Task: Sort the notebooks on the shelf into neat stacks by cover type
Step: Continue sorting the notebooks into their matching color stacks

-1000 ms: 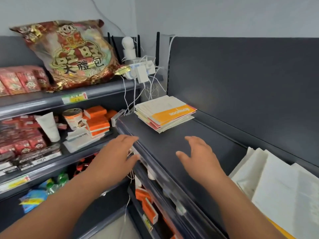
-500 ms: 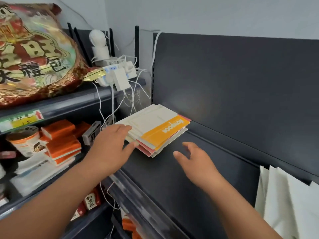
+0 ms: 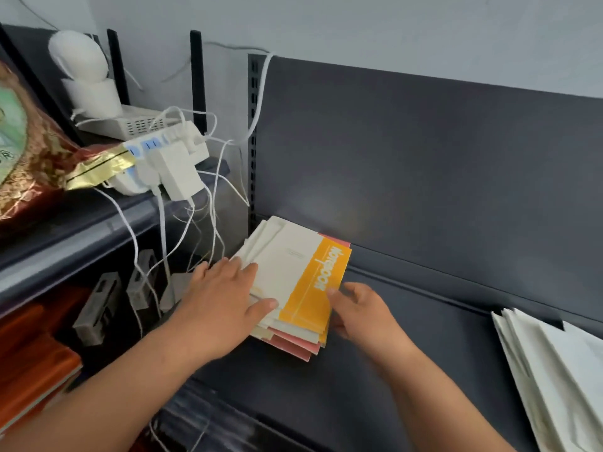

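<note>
Here's the stack of notebooks (image 3: pixel 293 288), sitting on the dark shelf (image 3: pixel 408 353) tight in its far corner, back edge close to the grey back panel (image 3: pixel 424 174) at twelve o'clock. The top notebook (image 3: pixel 287 256) shows a cream cover with an orange band (image 3: pixel 313 288) along its three o'clock side; pink and cream edges fan out unevenly beneath it at six o'clock.

The left hand (image 3: pixel 222 298) lies flat on the stack's nine o'clock side, fingers straight and spread, thumb laid across the cream cover, curled round nothing. The right hand (image 3: pixel 359 308) is at the three o'clock edge, thumb tip touching the orange band, fingers curled beside the stack. It's blurred, so I cannot tell whether it truly grips.

Crowding in at ten o'clock: white cables (image 3: pixel 212 223) dangle from a loaded power strip (image 3: pixel 163 158) just beside the stack's far left corner, and a perforated upright post (image 3: pixel 253 141) stands right behind it. Above the strip sit a white router (image 3: pixel 130 123) and a round white camera (image 3: pixel 81 70). Further out at nine o'clock, a shiny red-and-gold snack bag (image 3: pixel 29 164). Down at eight o'clock, orange boxes (image 3: pixel 32 363) on a lower level.

Over at four o'clock, well apart along the same shelf, a white pile (image 3: pixel 561 370) of paper-like covers lies splayed.
</note>
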A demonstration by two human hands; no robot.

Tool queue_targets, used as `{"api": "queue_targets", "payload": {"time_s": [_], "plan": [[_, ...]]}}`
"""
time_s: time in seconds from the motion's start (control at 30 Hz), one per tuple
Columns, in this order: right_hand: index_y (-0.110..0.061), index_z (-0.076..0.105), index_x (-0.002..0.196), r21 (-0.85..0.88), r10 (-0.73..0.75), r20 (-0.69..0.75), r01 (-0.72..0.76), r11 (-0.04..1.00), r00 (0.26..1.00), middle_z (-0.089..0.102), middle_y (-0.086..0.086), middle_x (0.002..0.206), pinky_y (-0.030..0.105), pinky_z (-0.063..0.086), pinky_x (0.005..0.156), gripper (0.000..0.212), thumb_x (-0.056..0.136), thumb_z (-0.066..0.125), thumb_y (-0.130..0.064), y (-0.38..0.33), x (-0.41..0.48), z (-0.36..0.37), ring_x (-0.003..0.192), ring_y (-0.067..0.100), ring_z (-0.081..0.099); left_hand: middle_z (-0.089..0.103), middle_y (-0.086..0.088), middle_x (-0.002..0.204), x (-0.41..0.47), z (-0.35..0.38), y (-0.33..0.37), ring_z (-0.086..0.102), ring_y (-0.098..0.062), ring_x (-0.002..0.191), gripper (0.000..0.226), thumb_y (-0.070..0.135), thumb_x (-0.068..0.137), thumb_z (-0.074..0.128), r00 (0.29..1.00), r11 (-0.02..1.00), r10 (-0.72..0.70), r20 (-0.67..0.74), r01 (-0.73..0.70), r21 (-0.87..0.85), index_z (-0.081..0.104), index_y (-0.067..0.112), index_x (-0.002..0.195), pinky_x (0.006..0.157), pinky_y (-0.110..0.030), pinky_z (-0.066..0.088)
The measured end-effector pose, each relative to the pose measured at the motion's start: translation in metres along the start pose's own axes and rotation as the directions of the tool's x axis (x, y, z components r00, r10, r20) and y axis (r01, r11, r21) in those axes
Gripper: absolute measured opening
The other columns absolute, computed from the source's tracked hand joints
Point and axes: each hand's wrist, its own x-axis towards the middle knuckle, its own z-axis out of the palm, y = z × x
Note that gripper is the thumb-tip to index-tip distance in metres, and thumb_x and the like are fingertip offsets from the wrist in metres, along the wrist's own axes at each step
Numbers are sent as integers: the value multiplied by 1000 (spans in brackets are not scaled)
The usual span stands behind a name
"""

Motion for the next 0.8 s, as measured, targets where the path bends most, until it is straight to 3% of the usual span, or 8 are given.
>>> {"api": "queue_targets", "payload": {"time_s": [0.07,0.2,0.4,0.6,0.67,0.73,0.8], "plan": [[-23,60,115,61,61,-21,-60,996,998,72,-5,106,42,56,89,39,88,54,-51,1,2,3,95,17,70,16,-4,158,2,3,0,12,-22,145,82,74,86,13,998,998,64,-16,-65,-3,12,25,152,119,-40,8],[-18,61,112,179,154,-38,-145,973,987,72,-1,106,36,59,81,26,97,54,-37,4,1,9,94,17,71,14,-5,158,4,6,-3,10,-23,145,103,77,66,-8,986,985,166,-32,-167,-39,14,24,152,120,-39,6],[-18,62,109,216,171,-79,-150,965,982,75,-2,101,42,58,86,16,96,56,-26,2,-3,15,92,17,72,-3,-5,162,1,13,-3,-7,-22,148,114,80,57,-18,968,966,251,-15,-252,-59,2,22,153,118,-36,-4],[-17,62,101,195,155,-171,-121,973,973,74,0,97,39,60,80,8,95,57,-14,-1,-11,14,89,19,72,-1,0,162,-7,12,-2,-4,-17,148,101,73,64,-12,947,942,318,-48,-321,-100,1,26,153,113,-28,-8],[-20,61,96,180,145,-204,-108,978,968,73,0,96,36,60,75,10,95,58,-11,-2,-15,12,87,18,72,-1,2,162,-8,10,-1,-2,-16,148,90,76,77,1,942,933,330,-58,-335,-131,0,28,153,114,-26,-7],[-23,59,95,180,137,-231,-96,979,963,73,0,98,35,60,73,15,93,59,-9,-4,-18,9,87,18,72,-3,5,162,-10,6,1,-1,-15,148,75,67,92,21,941,927,336,-46,-339,-163,-1,29,153,117,-28,-1],[-25,57,93,200,142,-251,-92,975,957,72,0,97,35,59,70,19,93,59,-6,-4,-21,5,87,19,72,-4,8,161,-11,4,4,2,-13,147,72,62,94,27,940,918,339,-40,-340,-202,-2,32,152,118,-29,6]]}}
